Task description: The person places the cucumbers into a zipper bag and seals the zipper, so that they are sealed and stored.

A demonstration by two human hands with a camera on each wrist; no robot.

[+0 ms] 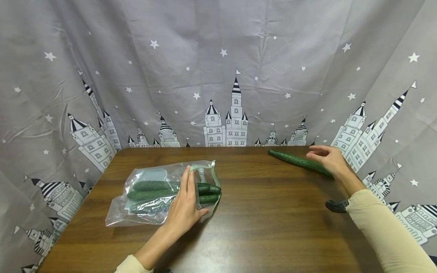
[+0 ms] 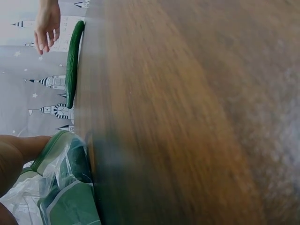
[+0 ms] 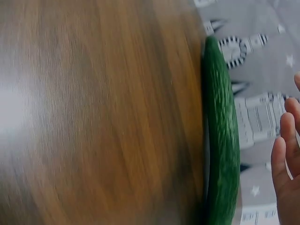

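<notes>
A clear plastic bag (image 1: 119, 210) with a green-edged mouth lies on its side at the table's left, mouth to the right. Several cucumbers (image 1: 153, 195) lie inside, some ends showing at the mouth. My left hand (image 1: 184, 208) rests on the bag near its mouth, fingers straight and thumb spread toward the green edge. A single long cucumber (image 1: 297, 160) lies at the table's back right. Above its right end hovers my right hand (image 1: 329, 159), fingers loosely bent, holding nothing. The right wrist view shows a gap between that cucumber (image 3: 222, 131) and the fingers (image 3: 280, 159).
Both things lie on a brown wooden table (image 1: 259, 220). A grey curtain (image 1: 191, 49) printed with castles and stars hangs along the table's back edge and both sides. A dark strap (image 1: 336, 206) hangs by the right wrist.
</notes>
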